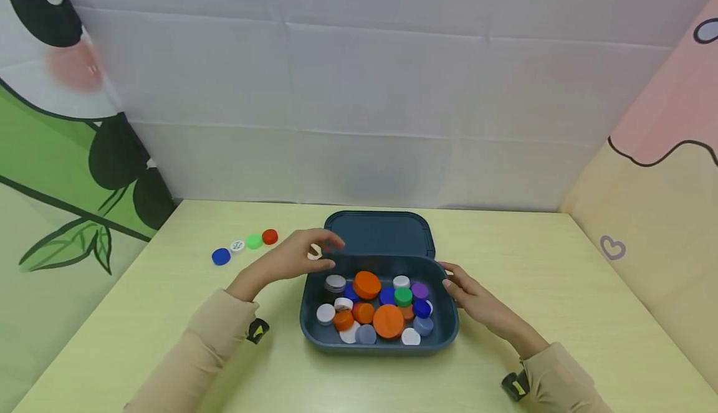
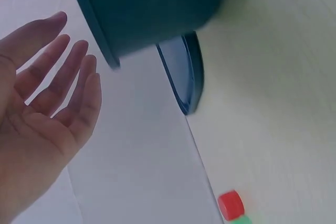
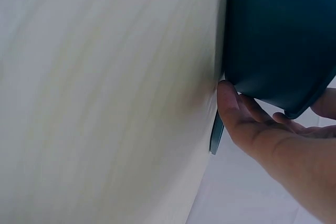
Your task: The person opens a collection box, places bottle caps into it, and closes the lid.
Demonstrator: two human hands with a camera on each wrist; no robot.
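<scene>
A dark blue box (image 1: 378, 349) holds several bottle caps in orange, white, blue, purple, green and grey, among them a large orange cap (image 1: 389, 321). My left hand (image 1: 297, 254) hovers over the box's back left corner, with nothing between its thumb and fingers. In the left wrist view, the fingers of this left hand (image 2: 50, 93) are loosely spread beside the box wall (image 2: 147, 9). At the box's right side, my right hand (image 1: 477, 298) holds the rim. The right wrist view shows its fingers (image 3: 252, 119) against the outer wall, thumb over the rim.
Behind the box lies its dark blue lid (image 1: 378, 232), flat on the pale table (image 1: 493, 245). A slanting row of caps runs along the table's back left: a blue cap (image 1: 221, 256), a white cap (image 1: 237, 246), a green cap (image 1: 254, 241) and a red cap (image 1: 270, 237).
</scene>
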